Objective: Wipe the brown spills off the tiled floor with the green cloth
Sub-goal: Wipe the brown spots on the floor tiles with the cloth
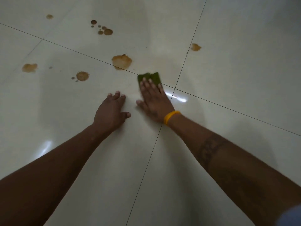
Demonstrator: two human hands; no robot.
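A: We log the right hand (154, 101) flat, palm down, fingers spread, pressing the small folded green cloth (149, 77) onto the glossy white tiled floor (228, 70). No closed grasp; the fingertips pin the cloth's near part and the rest shows beyond them.

B: Cloth position?

A: On the grout line just left of where 4 tiles meet. The largest brown spill, an irregular puddle (121, 61), lies just beyond and left of the cloth, apart from it.

B: Left hand (110, 111)?

A: Open, holding nothing, fingertips braced on the tile beside the right hand. A yellow band (171, 117) circles the right wrist.

B: Other spills?

A: We count a round brown spot (82, 76) and a brown smear (29, 68) at left, a cluster of small brown drops (104, 30) farther off, 1 faint brown spot (49, 16) far left, and 1 brown patch (195, 47) at right. The right hand is motion-blurred, so the cloth's near edge is uncertain.
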